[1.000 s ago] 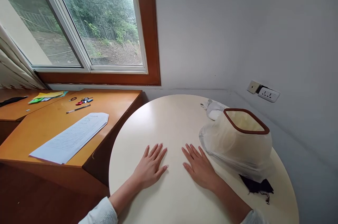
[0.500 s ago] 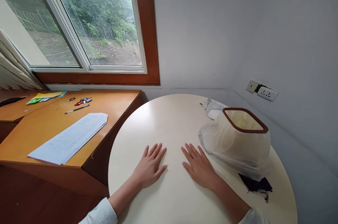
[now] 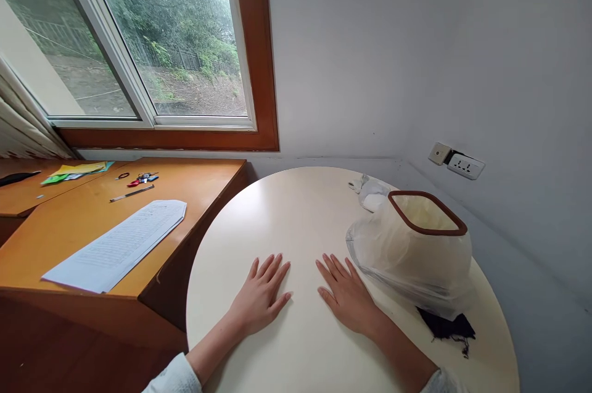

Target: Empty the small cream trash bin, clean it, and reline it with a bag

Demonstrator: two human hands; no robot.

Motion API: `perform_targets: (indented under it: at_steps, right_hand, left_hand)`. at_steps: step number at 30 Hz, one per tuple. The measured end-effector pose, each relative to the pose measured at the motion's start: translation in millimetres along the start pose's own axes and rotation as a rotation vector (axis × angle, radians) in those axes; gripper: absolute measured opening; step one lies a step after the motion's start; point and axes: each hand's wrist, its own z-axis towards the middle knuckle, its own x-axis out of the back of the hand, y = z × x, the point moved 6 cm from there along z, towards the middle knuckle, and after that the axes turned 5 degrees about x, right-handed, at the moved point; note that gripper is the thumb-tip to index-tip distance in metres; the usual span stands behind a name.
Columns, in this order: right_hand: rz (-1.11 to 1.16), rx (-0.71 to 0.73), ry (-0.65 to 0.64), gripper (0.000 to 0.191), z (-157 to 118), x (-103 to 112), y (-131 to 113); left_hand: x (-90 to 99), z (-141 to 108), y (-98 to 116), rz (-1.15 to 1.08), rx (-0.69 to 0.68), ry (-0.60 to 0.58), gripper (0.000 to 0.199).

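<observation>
Palm down on the round cream table (image 3: 296,214) lies my left hand (image 3: 261,295), its fingers spread and nothing held. My right hand (image 3: 346,294) rests flat in the same way, a short gap to the right of the left one. Closest to the right hand is a bin (image 3: 416,257) wrapped in a translucent white plastic bag, with a brown rim (image 3: 428,232) around its opening. A piece of black cloth (image 3: 446,324) with frayed threads sticks out from beneath the bag's near side.
Behind the bin lies a small clear plastic bag (image 3: 374,194) with something white inside. On the wooden desk (image 3: 203,180) at left are paper sheets (image 3: 123,245), a pen (image 3: 132,194), keys (image 3: 143,179) and coloured papers (image 3: 76,171). A wall socket (image 3: 465,166) is at right.
Both hands stay flat in the same place on the table. The whole view has shifted very slightly; no object has moved.
</observation>
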Motion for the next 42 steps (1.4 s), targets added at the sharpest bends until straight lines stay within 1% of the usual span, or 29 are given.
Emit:
perform_targets:
  at_steps: [9, 13, 15, 17, 20, 24, 26, 30, 32, 34, 35, 36, 38, 40, 42]
  right_hand:
    - [0.012, 0.013, 0.027, 0.057, 0, 1, 0]
    - [0.032, 0.028, 0.070, 0.054, -1, 4, -1]
    - [0.039, 0.042, 0.111, 0.052, -1, 4, -1]
    - [0.046, 0.058, 0.179, 0.048, -1, 5, 0]
    - [0.083, 0.088, 0.361, 0.035, -2, 13, 1]
    - [0.096, 0.116, 0.675, 0.025, -13, 39, 3]
    - [0.053, 0.126, 0.780, 0.023, -23, 57, 4]
    - [-0.065, 0.136, 0.884, 0.017, -49, 100, 13]
    - [-0.135, 0.123, 0.925, 0.013, -63, 124, 23]
    - [-0.206, 0.072, 0.970, 0.015, -77, 148, 39]
    - [-0.239, 0.031, 0.970, 0.018, -83, 158, 49]
    - [-0.264, -0.022, 0.941, 0.021, -86, 166, 61]
    - [-0.299, -0.137, 0.851, 0.028, -91, 178, 85]
    - [-0.305, -0.237, 0.740, 0.034, -94, 184, 108]
    - [-0.253, -0.315, 0.611, 0.039, -95, 185, 125]
  left_hand:
    - [1.5, -1, 1, 0.014, -0.001, 0.000, 0.060]
    - [-0.6, 0, -2, 0.020, -0.001, 0.003, 0.059]
    - [-1.2, 0, -2, 0.019, -0.006, 0.010, 0.059]
    - [-1.1, 0, -3, 0.013, -0.011, 0.018, 0.059]
    - [-0.8, -1, -3, -0.003, -0.011, 0.018, 0.058]
    - [0.0, -2, -4, -0.048, -0.006, 0.016, 0.057]
    - [-0.1, -2, -5, -0.079, -0.004, 0.013, 0.055]
    - [0.3, 2, -8, -0.177, 0.045, 0.017, 0.047]
    - [4.8, 6, -9, -0.262, 0.099, 0.070, 0.042]
    - [11.9, 11, -9, -0.377, 0.158, 0.143, 0.036]
    - [15.5, 15, -8, -0.441, 0.189, 0.173, 0.033]
    - [19.0, 19, -6, -0.506, 0.217, 0.199, 0.028]
    - [26.2, 30, -1, -0.651, 0.249, 0.254, 0.019]
    - [32.7, 42, 8, -0.782, 0.241, 0.314, 0.014]
    - [34.8, 55, 18, -0.862, 0.219, 0.340, 0.015]
